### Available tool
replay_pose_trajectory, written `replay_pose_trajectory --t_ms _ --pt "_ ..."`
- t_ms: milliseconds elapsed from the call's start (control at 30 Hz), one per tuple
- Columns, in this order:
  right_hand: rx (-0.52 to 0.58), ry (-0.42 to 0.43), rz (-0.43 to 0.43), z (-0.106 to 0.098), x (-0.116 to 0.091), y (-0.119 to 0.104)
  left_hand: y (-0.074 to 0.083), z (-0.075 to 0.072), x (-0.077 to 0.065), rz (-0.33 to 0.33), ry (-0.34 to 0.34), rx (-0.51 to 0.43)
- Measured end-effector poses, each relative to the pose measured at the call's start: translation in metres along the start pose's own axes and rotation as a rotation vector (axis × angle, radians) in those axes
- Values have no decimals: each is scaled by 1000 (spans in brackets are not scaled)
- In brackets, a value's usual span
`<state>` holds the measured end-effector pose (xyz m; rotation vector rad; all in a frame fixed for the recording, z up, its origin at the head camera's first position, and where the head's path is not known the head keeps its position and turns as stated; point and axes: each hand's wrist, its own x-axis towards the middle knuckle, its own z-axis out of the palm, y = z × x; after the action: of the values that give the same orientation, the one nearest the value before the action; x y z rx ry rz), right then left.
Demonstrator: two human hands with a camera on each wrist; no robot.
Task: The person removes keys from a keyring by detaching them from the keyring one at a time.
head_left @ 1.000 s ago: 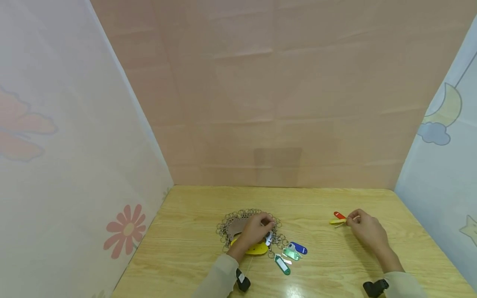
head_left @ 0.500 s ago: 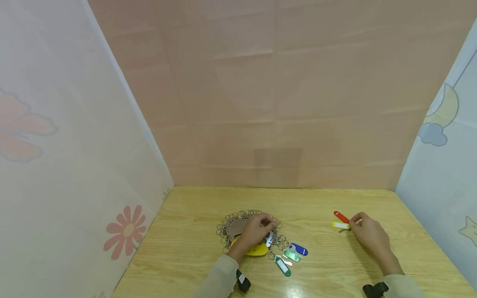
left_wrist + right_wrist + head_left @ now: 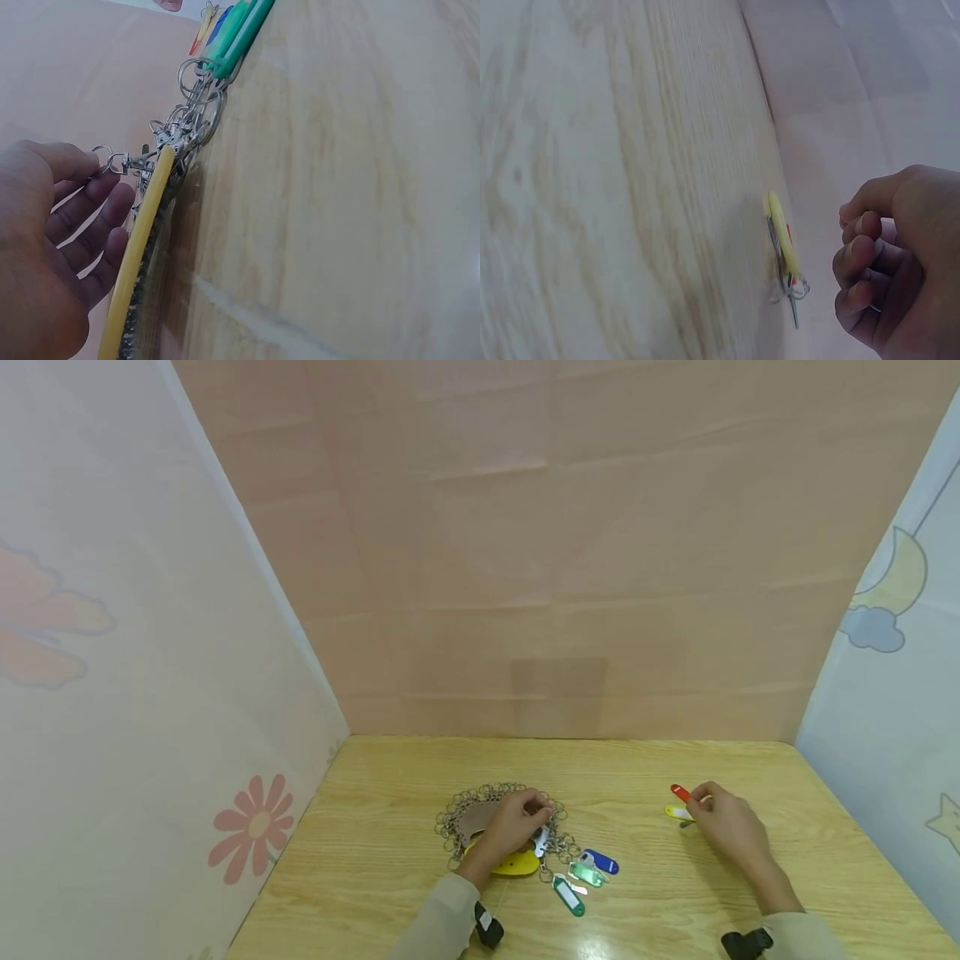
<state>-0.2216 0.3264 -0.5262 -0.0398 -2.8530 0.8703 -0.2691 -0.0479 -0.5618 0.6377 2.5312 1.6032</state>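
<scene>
My left hand (image 3: 517,820) is over a bunch of metal key rings around a brown panel (image 3: 474,817) and a yellow panel with holes (image 3: 521,862). In the left wrist view, its thumb and index finger pinch a split ring joined to a small swivel clasp (image 3: 135,162). The other fingers curve loosely beside the yellow panel's edge. On the right, my right hand (image 3: 729,828) hovers just above a yellow key tag (image 3: 677,812) and a red key tag (image 3: 679,792). Its fingers are loosely curled with nothing between them. A key (image 3: 776,244) lies by the yellow tag.
Right of the ring bunch lie a blue key tag (image 3: 602,861), a light green tag (image 3: 587,873) and a dark green tag (image 3: 568,895) with keys. A brown-pink backdrop (image 3: 465,693) stands behind the wooden table (image 3: 375,827), with printed screens on both sides.
My right hand has set the yellow key tag down beside the red one and let go, then shifted slightly left above them. The left hand keeps its place.
</scene>
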Motion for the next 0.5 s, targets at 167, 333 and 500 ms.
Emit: replay_pose_trajectory --t_ms 167,333,500 --pt "13 -19 -23 6 -1 -14 0 -1 0 -1 -4 4" --pt "8 -40 -75 13 -3 -28 -1 -2 -1 -8 -11 15" --pt "9 -34 -122 21 -7 -42 -1 -4 -2 -3 -14 37"
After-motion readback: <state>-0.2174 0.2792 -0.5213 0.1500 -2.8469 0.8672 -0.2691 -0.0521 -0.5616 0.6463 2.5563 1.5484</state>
